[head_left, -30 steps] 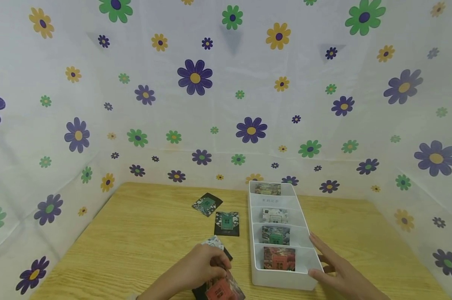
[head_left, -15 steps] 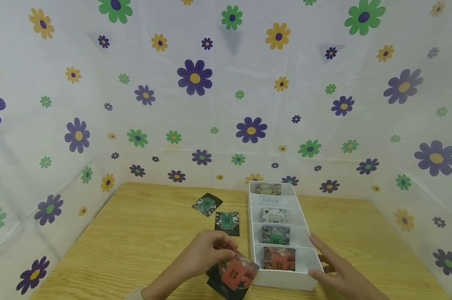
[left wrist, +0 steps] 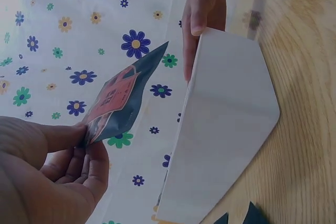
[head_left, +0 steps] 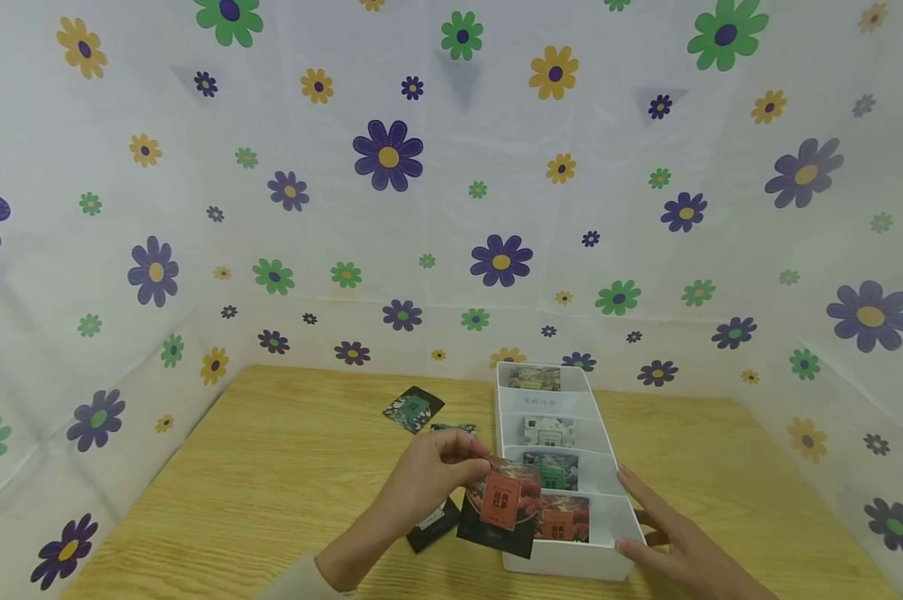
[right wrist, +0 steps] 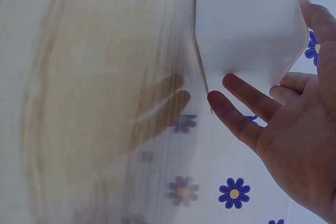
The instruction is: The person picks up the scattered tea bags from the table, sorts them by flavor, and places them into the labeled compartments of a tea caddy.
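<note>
My left hand [head_left: 432, 479] pinches a red and black tea sachet [head_left: 499, 504] by its upper corner, between thumb and fingers. In the head view the sachet overlaps the near left corner of a white divided box [head_left: 571, 560]. The left wrist view has the sachet [left wrist: 118, 100] tilted, beside the box's outer wall [left wrist: 220, 114]. My right hand [head_left: 679, 533] rests on the box's right side, thumb at the rim and extended fingers against the outer wall [right wrist: 252, 30]. Inside the nearest compartment stands a red sachet [head_left: 567, 518], partly covered by the held one.
Farther compartments hold a green sachet [head_left: 552, 471], a white sachet [head_left: 549, 432] and a yellowish sachet [head_left: 535, 379]. Left of the box, a green and black sachet [head_left: 413, 408] and a dark sachet [head_left: 432, 527] lie on the wooden table [head_left: 271, 467]. A flowered cloth [head_left: 308, 233] surrounds the table.
My left hand has lifted the red sachet from the near table and carried it right and away from me, up to the box. The right hand stays at the box's side.
</note>
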`<state>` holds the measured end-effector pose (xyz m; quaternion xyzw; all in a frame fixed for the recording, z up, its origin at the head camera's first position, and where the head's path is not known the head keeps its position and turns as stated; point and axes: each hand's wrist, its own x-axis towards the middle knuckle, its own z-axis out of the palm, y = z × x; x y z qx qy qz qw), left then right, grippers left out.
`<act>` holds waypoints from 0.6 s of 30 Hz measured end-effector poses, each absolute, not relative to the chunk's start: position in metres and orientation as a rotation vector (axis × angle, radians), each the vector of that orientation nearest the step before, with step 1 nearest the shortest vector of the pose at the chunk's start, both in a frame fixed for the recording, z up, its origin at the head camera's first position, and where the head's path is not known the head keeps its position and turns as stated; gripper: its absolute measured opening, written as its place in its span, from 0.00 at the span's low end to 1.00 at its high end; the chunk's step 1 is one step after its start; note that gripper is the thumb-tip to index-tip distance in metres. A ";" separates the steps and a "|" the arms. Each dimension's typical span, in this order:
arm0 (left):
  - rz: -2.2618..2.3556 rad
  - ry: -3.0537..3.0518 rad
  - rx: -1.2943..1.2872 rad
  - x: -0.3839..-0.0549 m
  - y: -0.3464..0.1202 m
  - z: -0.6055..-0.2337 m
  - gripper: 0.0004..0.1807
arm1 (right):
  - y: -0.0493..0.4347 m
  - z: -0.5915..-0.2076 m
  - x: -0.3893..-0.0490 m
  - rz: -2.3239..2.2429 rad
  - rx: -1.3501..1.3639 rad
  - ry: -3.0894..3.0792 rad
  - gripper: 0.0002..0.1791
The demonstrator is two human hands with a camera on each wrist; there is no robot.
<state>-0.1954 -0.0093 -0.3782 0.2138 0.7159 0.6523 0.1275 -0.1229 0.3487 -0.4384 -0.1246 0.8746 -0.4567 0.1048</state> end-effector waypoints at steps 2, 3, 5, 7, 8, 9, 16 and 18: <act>1.965 2.034 0.612 -0.197 -0.005 -0.380 0.06 | 0.349 -0.438 -0.122 -1.343 -0.345 2.578 0.44; 1.996 2.009 0.607 -0.198 -0.003 -0.380 0.06 | 0.349 -0.438 -0.122 -1.335 -0.329 2.584 0.44; 2.049 1.968 0.592 -0.199 0.002 -0.382 0.06 | 0.349 -0.438 -0.122 -1.325 -0.343 2.596 0.44; 2.083 1.954 0.581 -0.201 0.006 -0.383 0.06 | 0.349 -0.438 -0.122 -1.313 -0.360 2.611 0.44; 2.097 1.948 0.577 -0.201 0.008 -0.384 0.07 | 0.349 -0.438 -0.121 -1.305 -0.365 2.618 0.44; 2.106 1.948 0.572 -0.201 0.010 -0.384 0.07 | 0.348 -0.437 -0.121 -1.304 -0.369 2.621 0.44; 2.130 1.970 0.568 -0.205 0.022 -0.390 0.07 | 0.345 -0.434 -0.121 -1.294 -0.240 2.600 0.45; 2.121 2.009 0.572 -0.207 0.026 -0.393 0.07 | 0.344 -0.433 -0.121 -1.285 -0.214 2.600 0.45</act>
